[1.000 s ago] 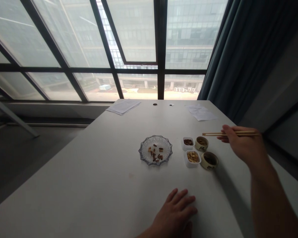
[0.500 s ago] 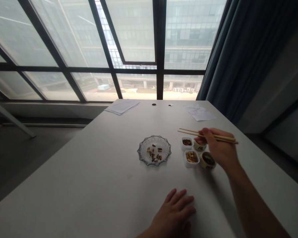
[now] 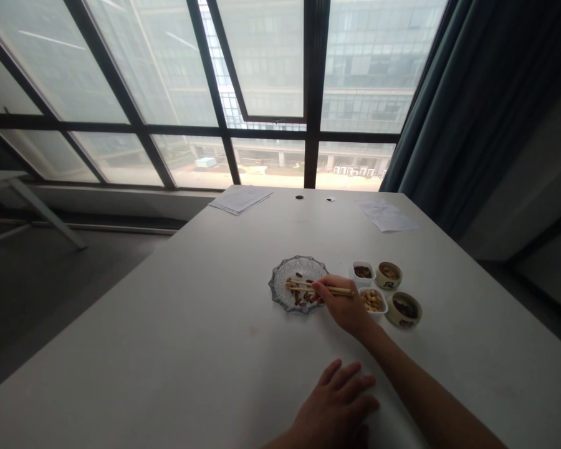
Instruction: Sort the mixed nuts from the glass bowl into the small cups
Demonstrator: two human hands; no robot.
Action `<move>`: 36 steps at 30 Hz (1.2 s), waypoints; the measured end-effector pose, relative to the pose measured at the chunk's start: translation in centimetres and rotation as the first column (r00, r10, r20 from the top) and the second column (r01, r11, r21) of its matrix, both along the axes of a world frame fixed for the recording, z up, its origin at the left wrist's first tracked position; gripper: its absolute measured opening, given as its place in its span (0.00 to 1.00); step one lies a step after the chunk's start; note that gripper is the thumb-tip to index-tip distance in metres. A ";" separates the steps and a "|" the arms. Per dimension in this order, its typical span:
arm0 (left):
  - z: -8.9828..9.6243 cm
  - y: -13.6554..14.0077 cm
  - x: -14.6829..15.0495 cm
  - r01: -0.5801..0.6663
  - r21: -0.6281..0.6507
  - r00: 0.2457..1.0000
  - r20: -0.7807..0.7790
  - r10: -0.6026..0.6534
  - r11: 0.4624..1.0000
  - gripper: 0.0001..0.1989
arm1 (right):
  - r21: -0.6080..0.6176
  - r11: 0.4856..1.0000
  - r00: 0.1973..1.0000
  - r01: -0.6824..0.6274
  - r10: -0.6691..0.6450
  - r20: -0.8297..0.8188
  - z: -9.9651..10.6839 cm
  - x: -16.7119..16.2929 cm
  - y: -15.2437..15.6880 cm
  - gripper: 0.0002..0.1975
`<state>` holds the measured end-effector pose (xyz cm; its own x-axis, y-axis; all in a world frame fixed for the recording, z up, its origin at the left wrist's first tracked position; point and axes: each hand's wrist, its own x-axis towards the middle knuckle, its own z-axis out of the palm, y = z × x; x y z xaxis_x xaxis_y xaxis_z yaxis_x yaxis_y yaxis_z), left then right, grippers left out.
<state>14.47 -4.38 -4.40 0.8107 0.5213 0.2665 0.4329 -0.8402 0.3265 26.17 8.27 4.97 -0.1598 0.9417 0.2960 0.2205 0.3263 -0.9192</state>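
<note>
My right hand (image 3: 340, 304) is closed around a pair of wooden chopsticks (image 3: 331, 290). Their tips are over the left part of a clear glass plate (image 3: 280, 302) with a scalloped rim, at one of the small brown nut-like pieces (image 3: 298, 298) lying in it. Whether the tips pinch that piece I cannot tell. On the white table my left hand (image 3: 333, 405) rests palm down, fingers spread, holding nothing. Right of the plate stand a white dish of dark pieces (image 3: 363, 272) and a white dish of tan nuts (image 3: 373, 300), the latter partly behind my right hand.
Two patterned round bowls stand at the right, one with brown pieces (image 3: 389, 273), the other with dark contents (image 3: 406, 308). Papers lie at the far left (image 3: 241, 199) and far right (image 3: 387, 216) of the table. Windows and a dark curtain (image 3: 430, 143) are beyond.
My right hand has swung left with the chopsticks, from above the bowls to the glass plate, uncovering the bowls. My left hand has stayed on the table. The view has shifted slightly.
</note>
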 end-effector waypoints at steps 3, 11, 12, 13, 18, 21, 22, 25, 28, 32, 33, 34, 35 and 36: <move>-0.2 0.0 0.0 0.001 0.017 1.000 0.015 -0.002 1.000 0.13 | -0.039 0.999 0.999 -0.002 0.000 -0.051 -0.6 -0.1 0.2 0.19; -0.3 0.1 0.1 -0.004 0.046 1.000 0.010 0.003 0.999 0.12 | -0.099 0.994 0.994 0.047 -0.057 -0.098 -0.8 -0.3 0.2 0.23; -0.4 0.1 0.1 -0.003 0.051 1.000 0.009 0.002 0.999 0.12 | -0.099 0.994 0.993 0.052 -0.062 -0.097 -0.5 -0.2 0.1 0.23; -0.5 0.1 0.1 -0.003 0.057 1.000 0.008 0.002 0.998 0.12 | -0.095 0.994 0.993 0.058 -0.067 -0.095 -0.1 0.1 0.0 0.23; -0.9 0.3 0.0 -0.008 0.085 1.000 0.017 0.006 0.996 0.13 | -0.053 0.990 0.987 0.132 -0.136 -0.083 2.2 1.7 -0.2 0.21; -1.0 0.4 0.0 -0.005 0.103 1.000 0.021 0.003 0.995 0.13 | -0.056 0.989 0.988 0.138 -0.142 -0.069 2.4 2.2 0.0 0.22; -1.0 0.4 0.0 -0.004 0.109 1.000 0.020 0.002 0.994 0.13 | -0.069 0.990 0.989 0.126 -0.131 -0.067 2.2 2.2 0.0 0.21; -1.1 0.3 -0.1 -0.009 0.127 1.000 0.014 0.007 0.992 0.13 | -0.095 0.992 0.994 0.079 -0.086 -0.070 1.3 1.7 0.3 0.21; -1.1 0.2 -0.1 -0.010 0.139 1.000 0.011 0.009 0.990 0.14 | -0.093 0.994 0.995 0.058 -0.065 -0.075 0.3 1.2 0.4 0.22; -1.0 0.2 -0.1 -0.008 0.134 1.000 0.015 0.006 0.991 0.13 | -0.124 0.991 0.993 0.050 -0.063 -0.097 -0.5 0.9 0.6 0.23; -1.0 0.2 -0.1 -0.008 0.133 1.000 0.015 0.006 0.991 0.13 | -0.133 0.990 0.993 0.049 -0.063 -0.104 -0.7 0.9 0.6 0.23; -1.1 0.2 0.0 -0.009 0.135 1.000 0.015 0.007 0.991 0.13 | -0.138 0.989 0.992 0.049 -0.065 -0.113 -0.9 0.9 0.7 0.23; -1.1 0.3 0.0 -0.009 0.135 1.000 0.015 0.007 0.991 0.13 | -0.140 0.989 0.990 0.053 -0.070 -0.120 -1.1 0.9 0.7 0.23; -1.2 0.3 0.0 -0.007 0.135 1.000 0.016 0.005 0.991 0.13 | -0.140 0.988 0.989 0.061 -0.079 -0.127 -1.2 0.8 0.8 0.23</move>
